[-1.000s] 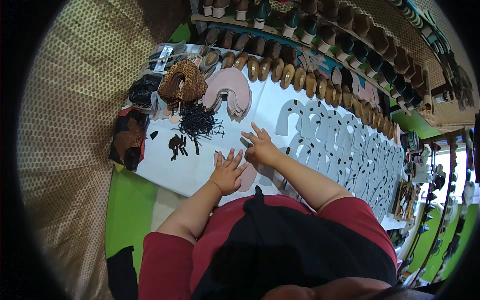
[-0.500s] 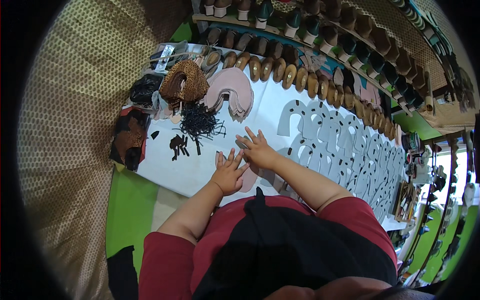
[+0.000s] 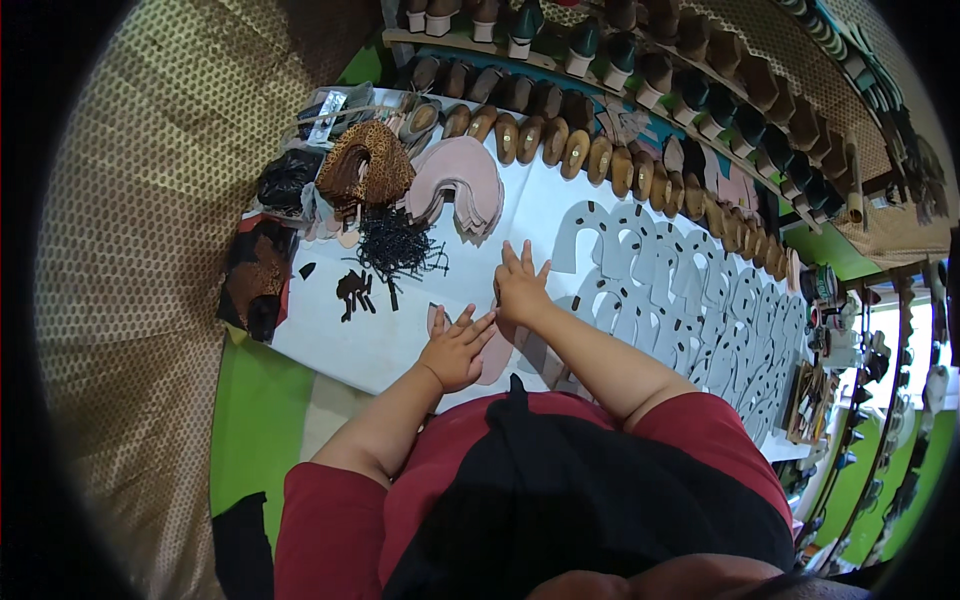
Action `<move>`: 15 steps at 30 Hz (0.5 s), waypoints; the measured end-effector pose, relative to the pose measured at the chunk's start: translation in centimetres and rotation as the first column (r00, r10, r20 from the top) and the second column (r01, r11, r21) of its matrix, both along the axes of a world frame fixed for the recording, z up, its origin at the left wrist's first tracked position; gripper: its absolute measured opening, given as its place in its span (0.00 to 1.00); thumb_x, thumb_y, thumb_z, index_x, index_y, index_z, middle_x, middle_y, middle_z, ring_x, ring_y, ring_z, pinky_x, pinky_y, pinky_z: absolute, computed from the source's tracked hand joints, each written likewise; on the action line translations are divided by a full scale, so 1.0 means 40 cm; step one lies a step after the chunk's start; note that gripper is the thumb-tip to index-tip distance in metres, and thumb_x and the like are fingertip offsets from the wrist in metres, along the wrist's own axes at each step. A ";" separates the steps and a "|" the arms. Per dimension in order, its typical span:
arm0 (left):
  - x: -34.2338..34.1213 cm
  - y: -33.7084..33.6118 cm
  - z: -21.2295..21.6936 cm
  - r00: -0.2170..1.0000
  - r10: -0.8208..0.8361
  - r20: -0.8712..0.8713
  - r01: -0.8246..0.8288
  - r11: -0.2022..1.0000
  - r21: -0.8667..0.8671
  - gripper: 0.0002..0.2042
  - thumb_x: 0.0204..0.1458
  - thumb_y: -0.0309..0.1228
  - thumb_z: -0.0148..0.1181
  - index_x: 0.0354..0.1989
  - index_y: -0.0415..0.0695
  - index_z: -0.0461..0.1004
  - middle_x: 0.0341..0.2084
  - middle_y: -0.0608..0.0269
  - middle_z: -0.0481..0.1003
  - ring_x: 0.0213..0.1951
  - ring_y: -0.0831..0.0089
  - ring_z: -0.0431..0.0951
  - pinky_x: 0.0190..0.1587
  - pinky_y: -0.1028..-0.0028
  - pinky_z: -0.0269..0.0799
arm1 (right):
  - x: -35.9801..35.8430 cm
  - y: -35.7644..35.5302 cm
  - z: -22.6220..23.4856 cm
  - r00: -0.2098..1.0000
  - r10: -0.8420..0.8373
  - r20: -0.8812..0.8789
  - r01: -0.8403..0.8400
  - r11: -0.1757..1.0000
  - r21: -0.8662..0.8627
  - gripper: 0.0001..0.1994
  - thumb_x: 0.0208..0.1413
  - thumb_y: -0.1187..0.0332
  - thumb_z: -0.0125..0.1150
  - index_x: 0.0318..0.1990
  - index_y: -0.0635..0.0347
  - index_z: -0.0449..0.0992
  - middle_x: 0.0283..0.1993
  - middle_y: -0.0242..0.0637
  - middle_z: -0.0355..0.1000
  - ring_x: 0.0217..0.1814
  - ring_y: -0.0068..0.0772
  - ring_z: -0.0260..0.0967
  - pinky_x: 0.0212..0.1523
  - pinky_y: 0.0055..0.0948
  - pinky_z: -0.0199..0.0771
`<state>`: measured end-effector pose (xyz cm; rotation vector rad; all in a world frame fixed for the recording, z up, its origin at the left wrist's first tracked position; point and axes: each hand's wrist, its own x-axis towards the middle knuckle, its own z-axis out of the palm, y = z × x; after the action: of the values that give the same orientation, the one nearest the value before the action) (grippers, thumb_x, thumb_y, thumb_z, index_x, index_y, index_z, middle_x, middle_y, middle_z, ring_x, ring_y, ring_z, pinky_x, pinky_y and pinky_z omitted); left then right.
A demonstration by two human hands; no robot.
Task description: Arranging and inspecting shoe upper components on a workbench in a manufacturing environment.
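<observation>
A pink U-shaped shoe-upper piece point(image 3: 494, 362) lies on the white table near its front edge, partly hidden under my hands. My left hand point(image 3: 455, 352) rests flat on it with the fingers spread. Just to the right, my right hand point(image 3: 522, 296) leans on the piece's far right part, its outer fingers stretched out and raised. The tip of its index finger and its thumb are hard to make out. Farther off lie a heap of thin black strips point(image 3: 392, 243) and a small group of short dark strips point(image 3: 354, 290).
Stacks of pink point(image 3: 462, 178) and leopard-print upper pieces point(image 3: 352, 166) stand at the back left. Many grey U-shaped pieces point(image 3: 667, 262) with dark tabs cover the table's right side. A row of wooden shoe lasts point(image 3: 600, 158) lines the back, below a shelf of heeled shoes point(image 3: 584, 48).
My right hand has shifted slightly right, its fingers turning to point more away from me. My left hand stays nearly in place on the pink piece, its fingers still spread.
</observation>
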<state>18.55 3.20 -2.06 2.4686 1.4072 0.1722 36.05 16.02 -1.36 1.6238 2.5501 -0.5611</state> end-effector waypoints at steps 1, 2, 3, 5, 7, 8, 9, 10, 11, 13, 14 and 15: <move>-0.003 -0.002 -0.004 1.000 0.000 -0.001 0.000 1.000 0.002 0.31 0.48 0.39 0.53 0.65 0.54 0.68 0.73 0.69 0.54 0.76 0.58 0.43 0.68 0.31 0.27 | -0.004 0.005 0.009 0.999 -0.020 0.046 0.021 1.000 -0.016 0.32 0.34 0.59 0.80 0.49 0.57 0.72 0.79 0.48 0.40 0.81 0.67 0.25 0.65 0.85 0.35; -0.005 -0.005 -0.010 1.000 -0.001 0.013 0.001 1.000 -0.019 0.31 0.48 0.39 0.53 0.66 0.53 0.67 0.73 0.70 0.55 0.76 0.59 0.44 0.68 0.32 0.27 | -0.002 0.007 0.019 0.999 -0.021 0.045 0.021 1.000 -0.014 0.32 0.34 0.59 0.80 0.49 0.57 0.72 0.79 0.48 0.40 0.81 0.67 0.25 0.65 0.85 0.35; -0.006 -0.008 -0.015 1.000 -0.002 0.027 0.003 0.999 -0.040 0.32 0.48 0.39 0.53 0.67 0.52 0.66 0.73 0.71 0.56 0.76 0.59 0.44 0.69 0.33 0.27 | 0.002 0.009 0.029 0.999 -0.027 0.030 0.028 0.999 -0.037 0.32 0.33 0.59 0.80 0.49 0.56 0.73 0.79 0.48 0.40 0.80 0.68 0.24 0.65 0.85 0.35; -0.004 -0.006 -0.006 1.000 -0.010 0.004 0.010 0.998 -0.060 0.32 0.48 0.39 0.52 0.67 0.53 0.66 0.73 0.71 0.56 0.76 0.60 0.44 0.70 0.35 0.27 | 0.015 0.014 0.038 0.999 -0.039 0.012 0.039 0.998 -0.057 0.32 0.32 0.59 0.80 0.49 0.54 0.73 0.79 0.48 0.40 0.80 0.68 0.24 0.65 0.85 0.34; -0.003 -0.003 -0.005 1.000 -0.012 -0.017 0.011 0.996 -0.083 0.33 0.48 0.39 0.52 0.68 0.53 0.65 0.72 0.71 0.56 0.76 0.60 0.44 0.70 0.37 0.27 | 0.043 0.013 0.027 0.990 0.040 -0.136 -0.045 0.998 -0.036 0.29 0.33 0.60 0.80 0.47 0.47 0.75 0.79 0.47 0.42 0.80 0.69 0.24 0.65 0.85 0.33; -0.004 -0.002 -0.010 1.000 -0.018 -0.021 0.017 0.998 -0.065 0.33 0.48 0.39 0.53 0.68 0.53 0.65 0.72 0.71 0.56 0.76 0.59 0.43 0.71 0.38 0.26 | 0.051 0.013 0.024 0.990 0.043 -0.138 -0.048 0.998 -0.036 0.29 0.33 0.60 0.80 0.47 0.47 0.75 0.79 0.47 0.42 0.80 0.69 0.24 0.65 0.85 0.33; -0.006 -0.002 -0.014 0.999 -0.024 -0.024 0.022 0.999 -0.048 0.32 0.48 0.39 0.53 0.68 0.53 0.65 0.72 0.71 0.57 0.76 0.59 0.43 0.71 0.38 0.26 | 0.057 0.013 0.021 0.978 0.019 -0.206 -0.024 1.000 -0.019 0.26 0.34 0.61 0.80 0.45 0.44 0.77 0.78 0.46 0.44 0.80 0.69 0.24 0.65 0.86 0.33; -0.005 -0.001 -0.012 0.999 -0.023 -0.023 0.022 0.998 -0.052 0.32 0.48 0.39 0.53 0.68 0.53 0.65 0.72 0.71 0.57 0.76 0.59 0.43 0.71 0.38 0.26 | 0.062 0.010 0.019 0.963 -0.006 -0.271 0.004 1.000 -0.007 0.23 0.34 0.61 0.80 0.43 0.41 0.78 0.78 0.45 0.45 0.80 0.68 0.24 0.64 0.86 0.33; -0.005 0.001 -0.011 0.999 -0.026 -0.020 0.025 0.998 -0.051 0.32 0.48 0.39 0.53 0.68 0.54 0.65 0.72 0.70 0.58 0.76 0.58 0.43 0.71 0.39 0.26 | 0.064 0.008 0.016 0.963 -0.006 -0.270 0.003 1.000 -0.010 0.23 0.34 0.61 0.80 0.43 0.41 0.78 0.78 0.45 0.45 0.80 0.68 0.24 0.64 0.86 0.33; -0.005 0.005 -0.003 0.999 -0.028 -0.016 0.027 0.998 -0.053 0.33 0.48 0.39 0.53 0.68 0.54 0.65 0.71 0.70 0.58 0.76 0.58 0.43 0.71 0.39 0.26 | 0.063 0.008 0.014 0.955 0.067 -0.290 -0.061 0.998 0.032 0.18 0.35 0.61 0.79 0.36 0.42 0.80 0.77 0.43 0.47 0.80 0.68 0.24 0.65 0.86 0.32; -0.003 0.008 0.005 1.000 -0.024 -0.008 0.024 0.997 -0.068 0.32 0.48 0.38 0.53 0.67 0.54 0.66 0.71 0.70 0.58 0.76 0.57 0.43 0.71 0.39 0.26 | 0.061 0.005 0.016 0.955 0.068 -0.290 -0.062 0.998 0.030 0.18 0.35 0.61 0.79 0.36 0.42 0.80 0.77 0.43 0.47 0.80 0.68 0.24 0.65 0.86 0.32; -0.003 0.008 0.008 1.000 -0.021 0.001 0.021 0.996 -0.082 0.32 0.48 0.38 0.53 0.67 0.54 0.66 0.71 0.70 0.59 0.76 0.57 0.43 0.72 0.39 0.26 | 0.057 0.001 0.018 0.955 0.106 -0.277 -0.100 0.994 0.036 0.17 0.35 0.62 0.78 0.35 0.43 0.80 0.77 0.42 0.47 0.80 0.68 0.24 0.65 0.86 0.31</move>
<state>18.44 3.54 -1.74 2.4160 1.3606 0.1080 38.33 16.05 -0.64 1.5015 2.8270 -0.8086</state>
